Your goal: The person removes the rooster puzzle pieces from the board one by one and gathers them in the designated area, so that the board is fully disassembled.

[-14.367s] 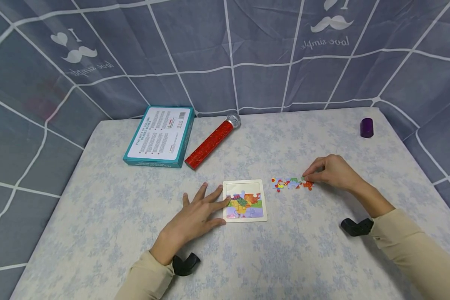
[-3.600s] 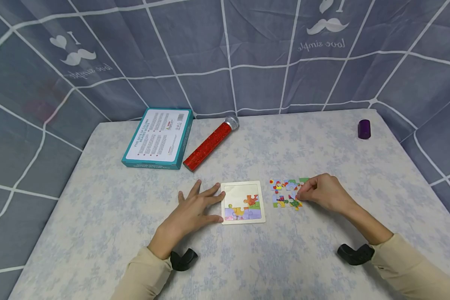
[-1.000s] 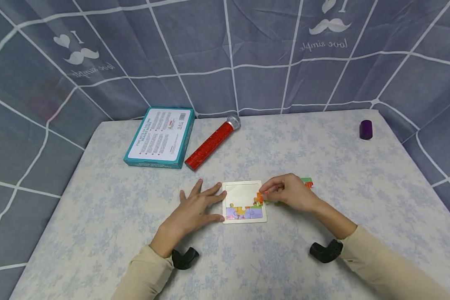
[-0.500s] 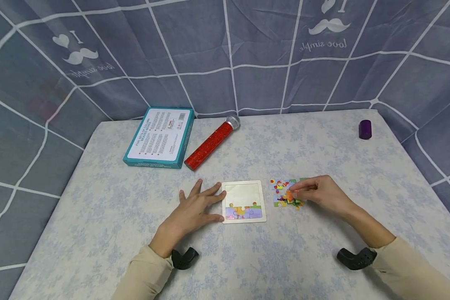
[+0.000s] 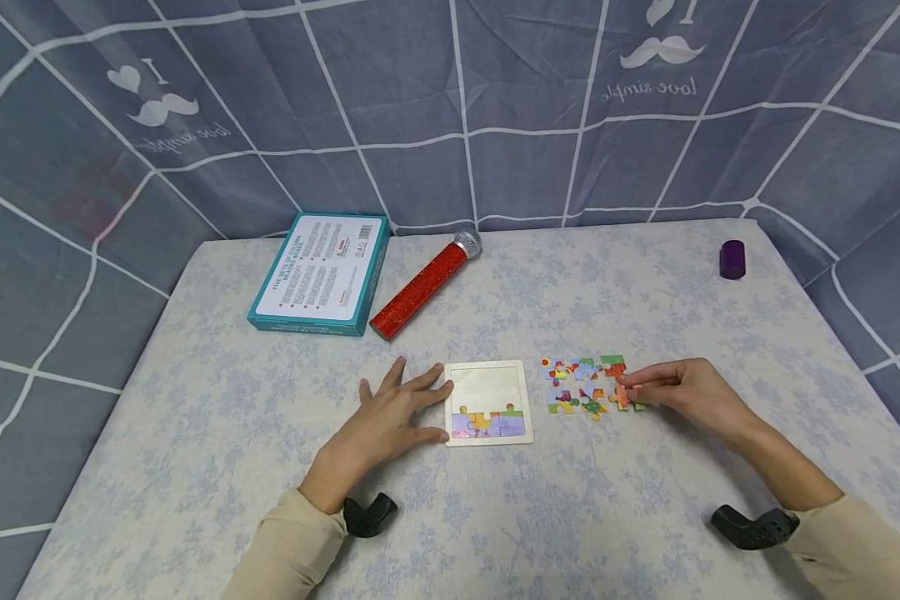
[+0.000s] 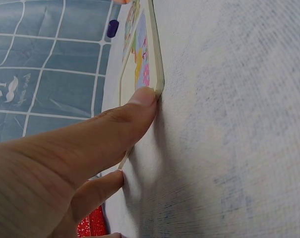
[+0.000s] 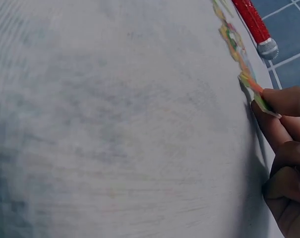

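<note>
One orange-and-green piece [image 5: 621,396] is out of the puzzle tray [image 5: 487,365] now, over at the right end of the loose pieces [image 5: 562,372] on the bench [image 5: 510,517], and that leaves just the bottom row [image 5: 487,426] in the tray! The right hand [image 5: 692,390] reaches forward, thumb and finger clamped on that piece. The left hand [image 5: 382,425] is palm down, fingers spread apart, thumb against the tray's left edge.

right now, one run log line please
left hand: touching puzzle tray; right hand: pinching orange puzzle piece; puzzle tray: bottom row filled
</note>
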Demonstrator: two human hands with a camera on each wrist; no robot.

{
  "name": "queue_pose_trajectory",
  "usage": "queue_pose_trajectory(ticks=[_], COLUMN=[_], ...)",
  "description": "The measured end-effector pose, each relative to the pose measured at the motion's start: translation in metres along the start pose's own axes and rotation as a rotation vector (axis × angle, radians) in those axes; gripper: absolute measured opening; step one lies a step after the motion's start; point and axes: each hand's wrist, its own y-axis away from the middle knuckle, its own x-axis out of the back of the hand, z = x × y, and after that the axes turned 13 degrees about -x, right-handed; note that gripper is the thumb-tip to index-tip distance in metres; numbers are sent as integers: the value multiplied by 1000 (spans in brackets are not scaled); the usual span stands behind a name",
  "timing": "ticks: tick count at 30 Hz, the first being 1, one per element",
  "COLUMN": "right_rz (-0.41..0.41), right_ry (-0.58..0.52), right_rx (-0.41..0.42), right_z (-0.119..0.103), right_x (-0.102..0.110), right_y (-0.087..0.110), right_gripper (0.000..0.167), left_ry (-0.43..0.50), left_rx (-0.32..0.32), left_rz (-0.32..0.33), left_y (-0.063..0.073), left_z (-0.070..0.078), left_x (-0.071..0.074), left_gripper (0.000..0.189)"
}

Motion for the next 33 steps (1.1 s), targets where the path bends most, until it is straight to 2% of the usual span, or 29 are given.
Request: queue_pose_trajectory(ticks=[10,21,33], right_rz=[103,171,168], right_ry=[113,186,202], right_rx=[48,82,90], right_z=[-4,-4,-4], right_x=[-6,-9,-8], right_y=[2,3,3], right_gripper=[28,14,13], left_ry=[5,3,1], left_rx=[4,10,8], left_rz=[0,-2,-6], left_y=[0,0,0], left_z=[-1,1,2], left_x=[-1,1,1], left_gripper=[66,68,67])
